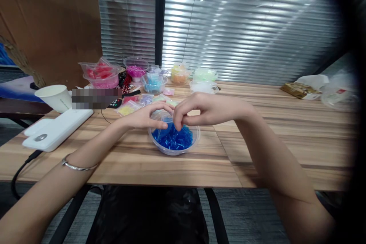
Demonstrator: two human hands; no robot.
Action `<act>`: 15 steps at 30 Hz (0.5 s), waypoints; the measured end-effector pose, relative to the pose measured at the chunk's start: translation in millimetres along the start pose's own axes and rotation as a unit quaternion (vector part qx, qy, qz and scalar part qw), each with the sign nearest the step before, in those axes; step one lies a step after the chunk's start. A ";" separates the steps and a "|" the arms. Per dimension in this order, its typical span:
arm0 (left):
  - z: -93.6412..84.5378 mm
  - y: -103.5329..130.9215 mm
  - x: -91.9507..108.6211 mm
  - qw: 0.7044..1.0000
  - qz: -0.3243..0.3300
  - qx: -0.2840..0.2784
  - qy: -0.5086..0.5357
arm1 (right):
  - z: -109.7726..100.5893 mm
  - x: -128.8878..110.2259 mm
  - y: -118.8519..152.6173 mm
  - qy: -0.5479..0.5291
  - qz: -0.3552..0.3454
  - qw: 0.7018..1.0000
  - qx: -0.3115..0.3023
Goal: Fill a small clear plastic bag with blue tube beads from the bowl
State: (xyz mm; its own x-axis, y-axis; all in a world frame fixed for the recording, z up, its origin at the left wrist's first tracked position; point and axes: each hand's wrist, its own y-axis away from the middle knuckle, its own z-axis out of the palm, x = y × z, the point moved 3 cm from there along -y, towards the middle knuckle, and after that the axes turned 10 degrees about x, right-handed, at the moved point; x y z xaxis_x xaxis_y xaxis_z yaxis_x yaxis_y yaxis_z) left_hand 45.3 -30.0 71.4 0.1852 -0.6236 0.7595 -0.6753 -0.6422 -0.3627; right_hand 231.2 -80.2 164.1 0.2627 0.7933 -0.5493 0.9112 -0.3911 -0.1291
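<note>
In front of me on the table stands a round clear plastic bowl with shiny blue pieces in it. Something clear and film-like shows at its far left side, between my hands, too indistinct to name for sure. My left hand reaches over the bowl's left rim, thumb and fingers apart, the thumb over the blue pieces. From the right, my right hand hangs over the bowl with bent wrist and fingers curled together in a pinch; whatever is between the fingertips is hidden. A silver bangle circles my left wrist.
Behind the bowl are tubs of red and pink, magenta, light blue and orange material, plus small bags. Left stand a paper cup and white device. Far right lies a tissue pack.
</note>
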 end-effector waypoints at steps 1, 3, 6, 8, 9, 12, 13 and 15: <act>0.1 0.2 0.4 1.000 -0.003 -0.002 0.003 | 3.8 2.7 0.5 -0.007 0.020 0.999 -0.041; 0.4 0.9 1.5 1.000 -0.010 -0.005 0.005 | 14.2 11.7 0.4 0.006 0.055 0.993 -0.107; 0.8 1.6 2.8 1.000 -0.014 -0.012 0.014 | 31.5 28.8 -3.0 0.069 0.083 0.983 -0.146; 1.1 1.5 3.1 1.000 -0.016 -0.017 0.020 | 40.1 37.3 -5.8 0.104 0.088 0.979 -0.152; 1.2 1.4 3.4 0.999 -0.016 -0.019 0.022 | 42.5 39.7 -6.9 0.112 0.088 0.978 -0.151; 1.5 1.0 4.0 0.999 -0.012 -0.018 0.025 | 40.6 40.4 -8.3 0.109 0.084 0.981 -0.134; 1.6 1.0 4.1 0.999 -0.012 -0.017 0.026 | 37.4 39.1 -8.1 0.104 0.081 0.983 -0.125; 1.6 0.9 3.8 0.999 -0.014 -0.016 0.025 | 28.6 35.4 -6.9 0.094 0.071 0.987 -0.106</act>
State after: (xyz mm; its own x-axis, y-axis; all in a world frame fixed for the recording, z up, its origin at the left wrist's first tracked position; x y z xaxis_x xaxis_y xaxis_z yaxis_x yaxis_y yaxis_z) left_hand 46.5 -33.7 73.0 0.1692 -0.5825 0.7950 -0.6933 -0.6437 -0.3240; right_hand 225.1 -62.8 121.9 0.4282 0.8185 -0.3831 0.9019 -0.4136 0.1244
